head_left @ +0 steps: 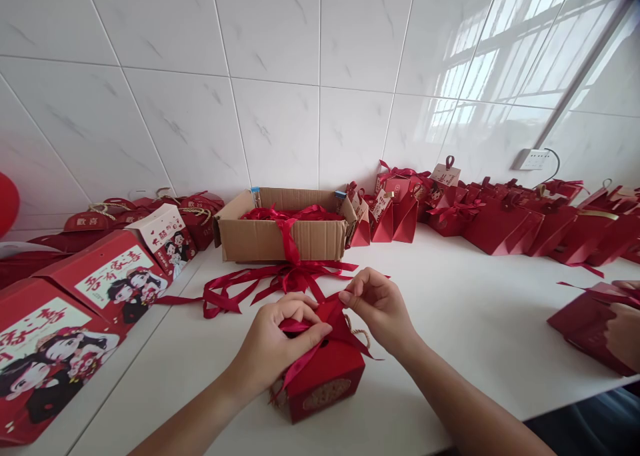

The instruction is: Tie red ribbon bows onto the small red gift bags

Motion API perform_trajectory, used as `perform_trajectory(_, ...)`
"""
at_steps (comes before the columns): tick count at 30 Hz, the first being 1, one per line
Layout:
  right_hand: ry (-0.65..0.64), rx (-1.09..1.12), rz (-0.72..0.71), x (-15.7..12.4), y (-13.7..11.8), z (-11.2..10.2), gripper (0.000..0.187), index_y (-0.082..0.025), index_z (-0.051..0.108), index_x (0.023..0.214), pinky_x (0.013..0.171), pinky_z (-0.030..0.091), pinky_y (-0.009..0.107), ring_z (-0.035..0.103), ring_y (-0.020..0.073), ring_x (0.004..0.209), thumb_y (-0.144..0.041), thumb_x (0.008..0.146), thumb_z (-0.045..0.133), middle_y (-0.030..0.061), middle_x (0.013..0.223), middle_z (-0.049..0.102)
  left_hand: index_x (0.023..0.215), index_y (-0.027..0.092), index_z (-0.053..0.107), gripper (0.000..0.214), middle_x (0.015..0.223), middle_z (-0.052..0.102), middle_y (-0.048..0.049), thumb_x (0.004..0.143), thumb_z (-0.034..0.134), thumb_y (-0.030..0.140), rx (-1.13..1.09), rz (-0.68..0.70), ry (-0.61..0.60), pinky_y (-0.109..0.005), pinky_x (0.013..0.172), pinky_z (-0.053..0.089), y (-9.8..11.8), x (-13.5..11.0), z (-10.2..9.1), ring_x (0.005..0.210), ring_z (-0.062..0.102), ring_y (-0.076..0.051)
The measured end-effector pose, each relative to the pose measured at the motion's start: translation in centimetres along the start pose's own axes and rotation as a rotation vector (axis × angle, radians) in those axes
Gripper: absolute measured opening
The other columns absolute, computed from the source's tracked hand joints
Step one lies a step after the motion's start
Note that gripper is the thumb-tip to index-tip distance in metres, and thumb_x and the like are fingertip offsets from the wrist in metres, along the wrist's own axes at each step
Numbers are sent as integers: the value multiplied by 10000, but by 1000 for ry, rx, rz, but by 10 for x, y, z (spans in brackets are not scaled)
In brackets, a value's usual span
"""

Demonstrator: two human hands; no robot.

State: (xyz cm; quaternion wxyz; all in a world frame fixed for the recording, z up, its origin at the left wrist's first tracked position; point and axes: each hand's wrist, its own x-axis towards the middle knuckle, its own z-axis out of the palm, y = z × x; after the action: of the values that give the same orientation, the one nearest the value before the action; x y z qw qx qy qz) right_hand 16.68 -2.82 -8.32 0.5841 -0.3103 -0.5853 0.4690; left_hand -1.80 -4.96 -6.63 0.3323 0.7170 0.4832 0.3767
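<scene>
A red gift box (325,369) with an oval patterned panel on its front and twisted rope at its sides stands on the white table before me. My left hand (287,339) pinches a red satin ribbon (300,366) against the top of the box, its fingers curled. At the far top edge, my right hand (377,306) holds the ribbon between thumb and forefinger. A ribbon end hangs down the box's right side. Just beyond, a loose heap of red ribbon (225,296) spills over the front of a cardboard box.
The open cardboard box (260,239) holds more red ribbon by the tiled wall. Red gift boxes (500,223) crowd the back right; printed red cartons (115,283) line the left. At the right edge, another person's hand (627,286) touches a red box (585,323).
</scene>
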Motion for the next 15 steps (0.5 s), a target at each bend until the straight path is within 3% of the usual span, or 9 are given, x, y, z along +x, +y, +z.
perform_trajectory(12,3,-59,-27,1,1,-2,329,-198,421,641,536,369,238,437,98,560,-288,759,715,-46,592,478,534,205,391,368,837,644,-47,720,678,339,4,-21,-18,-315,835,463,1,-3,1,1015,604,-237)
perform_trajectory(15,4,-78,-36,1,1,-3,329,-198,422,635,543,377,245,445,102,565,-293,763,710,-41,597,488,545,205,385,362,853,630,-46,727,673,326,5,-13,-35,-301,825,462,0,-5,2,1014,604,-230)
